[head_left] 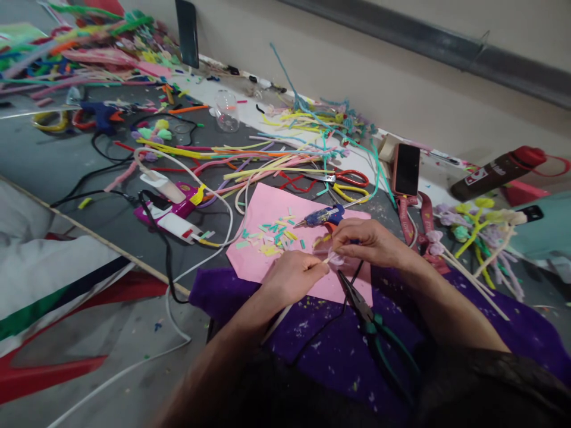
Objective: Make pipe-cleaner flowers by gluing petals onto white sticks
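My left hand (292,277) grips a thin wooden stick (279,317) that runs down toward my lap. My right hand (368,242) pinches a small pale pink flower piece (336,259) at the stick's top end. Both hands are over a pink paper sheet (272,214) strewn with small coloured cuttings. A blue glue gun (322,216) lies on the sheet just behind my right hand. Green-handled pliers (368,315) lie on purple cloth (321,339) below my hands.
Coloured pipe cleaners (250,160) spread across the grey table, with red-handled scissors (348,177), a phone (406,169), a clear cup (226,111), and a second glue gun (102,114). Finished flowers (479,235) lie right. A power strip (172,208) with cables sits left. A dark bottle (499,171) lies far right.
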Available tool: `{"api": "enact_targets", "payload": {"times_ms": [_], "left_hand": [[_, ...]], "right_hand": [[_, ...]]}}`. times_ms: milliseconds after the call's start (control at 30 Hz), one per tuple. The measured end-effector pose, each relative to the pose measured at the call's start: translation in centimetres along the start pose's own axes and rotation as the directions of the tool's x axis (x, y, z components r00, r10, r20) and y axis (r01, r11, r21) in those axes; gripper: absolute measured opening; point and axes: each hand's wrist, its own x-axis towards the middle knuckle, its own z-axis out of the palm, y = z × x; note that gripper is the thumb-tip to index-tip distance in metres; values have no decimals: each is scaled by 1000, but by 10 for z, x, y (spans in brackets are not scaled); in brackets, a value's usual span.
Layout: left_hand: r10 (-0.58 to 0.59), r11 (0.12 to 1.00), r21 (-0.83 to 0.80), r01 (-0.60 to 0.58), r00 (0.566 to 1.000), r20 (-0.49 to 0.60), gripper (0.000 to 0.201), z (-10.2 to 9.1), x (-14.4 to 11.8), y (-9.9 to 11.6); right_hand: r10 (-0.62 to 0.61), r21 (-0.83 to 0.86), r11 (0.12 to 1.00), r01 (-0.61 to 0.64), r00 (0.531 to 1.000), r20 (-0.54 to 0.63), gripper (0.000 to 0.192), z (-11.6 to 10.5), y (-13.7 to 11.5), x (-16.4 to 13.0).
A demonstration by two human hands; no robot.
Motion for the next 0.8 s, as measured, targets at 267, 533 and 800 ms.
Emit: {"api": "enact_targets", "payload": {"times_ms": [267, 533, 800], "left_hand": [[-19, 997, -81, 19, 1000, 2, 37, -2, -1, 5], [20, 999, -31, -21, 999, -31, 39, -1, -1, 2], [-39, 992, -125, 32, 998, -52, 41, -7, -3, 11]], "right_hand": [[1, -17, 1000, 0, 999, 38, 14, -2, 0, 0], [-16, -22, 1000, 16, 1000, 11, 13, -2, 1, -1], [-2, 105, 994, 18, 989, -150, 24, -19, -3, -7]]}}
